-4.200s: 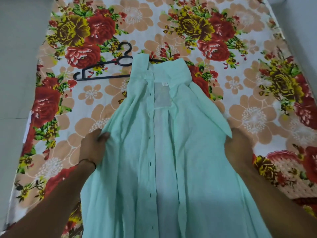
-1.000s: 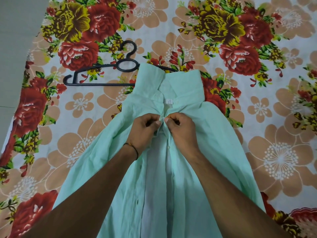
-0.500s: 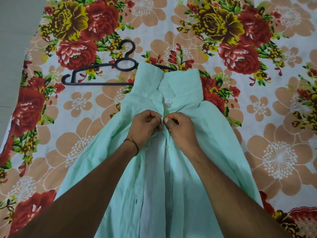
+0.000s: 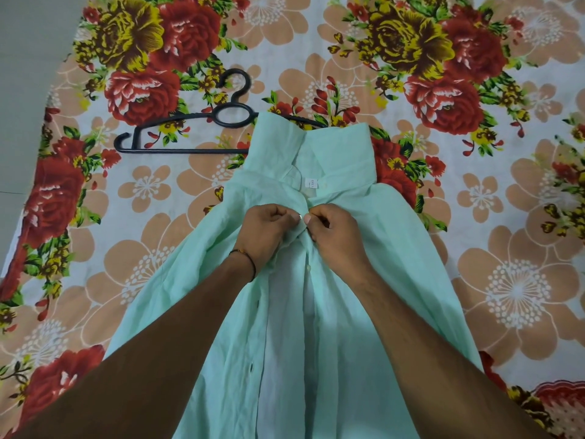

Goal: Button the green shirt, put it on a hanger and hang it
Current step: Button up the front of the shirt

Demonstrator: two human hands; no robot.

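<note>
Mint-green cloth dead centre: the green shirt (image 4: 332, 343) lies front-up on the floral bedsheet (image 4: 474, 217), placket gaping below the hands. Just below its collar (image 4: 316, 147) the left hand (image 4: 266, 229) and right hand (image 4: 335, 232) meet, fingers curled, pinching the two front edges together. Left of the collar the black hanger (image 4: 183, 150) lies flat, its right arm tucked under the collar and its hook pointing away. Right of the collar, bare sheet runs out to the frame edge, while far to the left the sheet ends at grey floor (image 4: 19, 90).
</note>
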